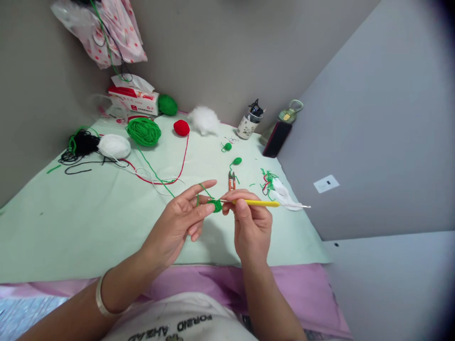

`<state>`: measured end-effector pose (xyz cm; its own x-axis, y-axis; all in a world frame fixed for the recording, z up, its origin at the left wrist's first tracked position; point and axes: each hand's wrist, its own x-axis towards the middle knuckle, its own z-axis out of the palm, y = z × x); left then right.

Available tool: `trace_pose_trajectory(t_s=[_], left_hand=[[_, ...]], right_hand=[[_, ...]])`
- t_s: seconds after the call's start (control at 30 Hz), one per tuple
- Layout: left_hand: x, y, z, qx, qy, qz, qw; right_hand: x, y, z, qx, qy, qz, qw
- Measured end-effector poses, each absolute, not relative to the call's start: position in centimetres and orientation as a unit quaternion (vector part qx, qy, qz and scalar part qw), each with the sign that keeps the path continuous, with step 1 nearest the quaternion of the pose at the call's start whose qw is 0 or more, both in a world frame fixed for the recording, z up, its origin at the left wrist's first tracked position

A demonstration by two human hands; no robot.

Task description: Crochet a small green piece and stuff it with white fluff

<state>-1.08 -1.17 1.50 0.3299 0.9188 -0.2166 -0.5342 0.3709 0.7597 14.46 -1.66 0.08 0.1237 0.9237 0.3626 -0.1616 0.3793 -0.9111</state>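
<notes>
grey walls (202, 52) meeting in corners | white wall plate (326, 183) at right | pale-green tabletop (88, 222)

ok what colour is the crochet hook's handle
The handle is yellow, seen best in the head view.

White T-shirt (199, 305): dark caps on the front, reads roughly "FORBID" and "AHEAD", some letters unclear. Tissue box (147, 103): a line of characters plus smaller print on the side, too small to read; small recycling-type sign near its right end. Pen cup (246, 128): dark printed motifs, no legible wording.
</notes>
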Motion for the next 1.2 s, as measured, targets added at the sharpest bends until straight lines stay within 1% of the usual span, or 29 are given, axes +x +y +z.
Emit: trace_pose_trajectory(t_s=[0.1, 0.2, 0.27, 0.33, 0.5, 0.73, 1.0, 1.2], left_hand=[[-1.4, -0.9, 1.5, 0.272, 0.299, 0.451, 0.796], [-1.6, -0.7, 1.5, 0.254, 0.268, 0.44, 0.818], [-1.5, -0.7, 1.4, 0.26, 0.272, 0.447, 0.812], [-1.2, -0.9, 1.3, 0.285, 0.289, 0.461, 0.789], [-0.6, -1.4, 1.1, 0.349, 0.314, 0.486, 0.738], [-0.5, -1.2, 1.2, 0.334, 0.326, 0.494, 0.733], [-0.9, -1.3, 1.2, 0.327, 0.357, 0.493, 0.723], [-0.8, -1.3, 1.4, 0.33, 0.351, 0.491, 0.726]], right_hand=[[14.7, -1.4, 0.5, -0.368, -0.479, 0.431, 0.671], [15.0, -1.1, 0.9, -0.358, -0.424, 0.487, 0.674], [15.1, -1.1, 1.0, -0.35, -0.407, 0.526, 0.66], [14.9, -1.2, 0.8, -0.348, -0.419, 0.534, 0.647], [14.2, -1.6, 0.0, -0.366, -0.489, 0.475, 0.634], [14.5, -1.6, 0.0, -0.378, -0.495, 0.452, 0.639], [14.8, -2.0, 0.5, -0.382, -0.484, 0.373, 0.693], [14.8, -2.4, 0.7, -0.363, -0.522, 0.357, 0.684]])
